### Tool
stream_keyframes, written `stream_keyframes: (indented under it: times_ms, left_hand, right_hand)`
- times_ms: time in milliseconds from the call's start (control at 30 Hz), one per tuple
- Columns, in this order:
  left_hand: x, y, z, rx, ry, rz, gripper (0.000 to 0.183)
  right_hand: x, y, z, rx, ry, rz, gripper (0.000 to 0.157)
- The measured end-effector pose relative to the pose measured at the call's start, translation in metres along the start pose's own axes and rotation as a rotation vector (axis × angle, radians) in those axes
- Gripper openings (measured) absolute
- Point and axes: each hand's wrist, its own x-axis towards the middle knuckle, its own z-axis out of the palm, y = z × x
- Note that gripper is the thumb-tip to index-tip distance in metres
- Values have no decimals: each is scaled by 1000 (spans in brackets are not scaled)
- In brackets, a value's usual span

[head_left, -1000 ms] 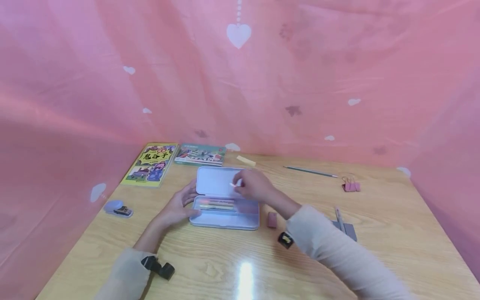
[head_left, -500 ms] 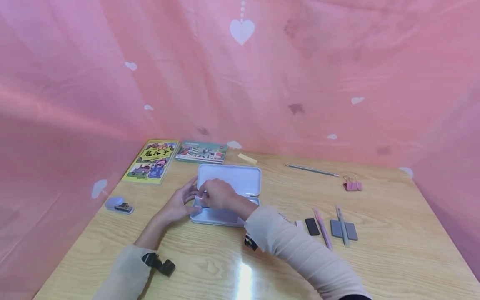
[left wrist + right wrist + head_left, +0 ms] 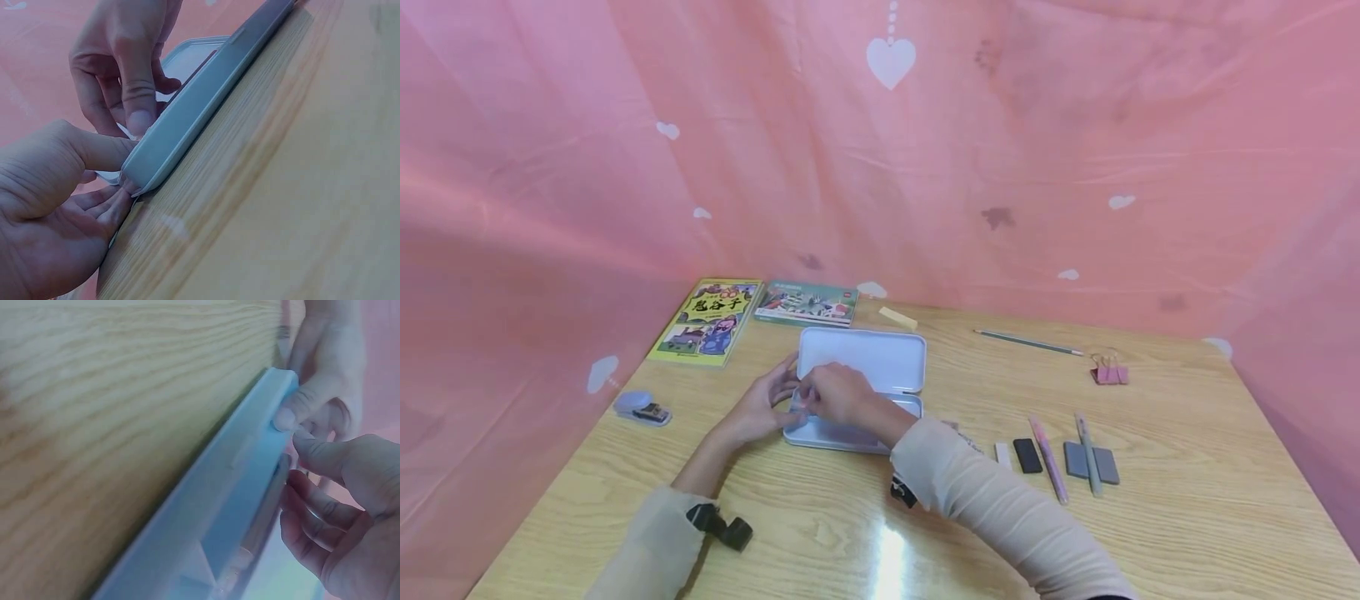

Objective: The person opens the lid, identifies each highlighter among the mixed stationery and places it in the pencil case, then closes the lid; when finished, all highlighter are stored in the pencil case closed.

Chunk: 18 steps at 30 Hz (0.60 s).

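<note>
A pale blue pencil case [image 3: 835, 442] lies on the table with its lid [image 3: 880, 354] swung back. My left hand [image 3: 763, 408] grips its left end, thumb on the front wall and fingers at the end, as the left wrist view shows. My right hand [image 3: 838, 393] reaches into that same end with bent fingers, thumb tip close to the left thumb. In the right wrist view, pens [image 3: 265, 506] lie along the inside of the case beside the right fingertips. I cannot tell whether a small thing sits between the right thumb and fingers.
Right of the case lie a white eraser [image 3: 1003, 455], a black block [image 3: 1027, 456], a pink pen [image 3: 1048, 458] and a grey pen [image 3: 1088, 457] across a grey slab [image 3: 1106, 465]. Behind are a pencil [image 3: 1028, 342], binder clip [image 3: 1109, 372] and books [image 3: 707, 323]. A stapler [image 3: 642, 408] sits left.
My right hand has moved left and down from in front of the lid, where it pinched a small white thing, into the case's left end. My left hand keeps its grip.
</note>
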Motion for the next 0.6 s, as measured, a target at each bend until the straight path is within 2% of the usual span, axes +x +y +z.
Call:
stream_keyframes:
  times_ms: [100,233,400,600]
  left_hand:
    - [1,-2,1,4,5,0,101]
    - [1,-4,3,20,13,-3,101]
    - [0,-2,6,23,18,30,99]
    - [0,-2,4,21,16,59,99]
  right_hand:
    - [-8,3,-7,21,48,4,23]
    - [-33,13,-23,44,134,24,32]
    - [-81,40,-44,39,209,91,35]
    - [-142,85,-66,0,244,213,37]
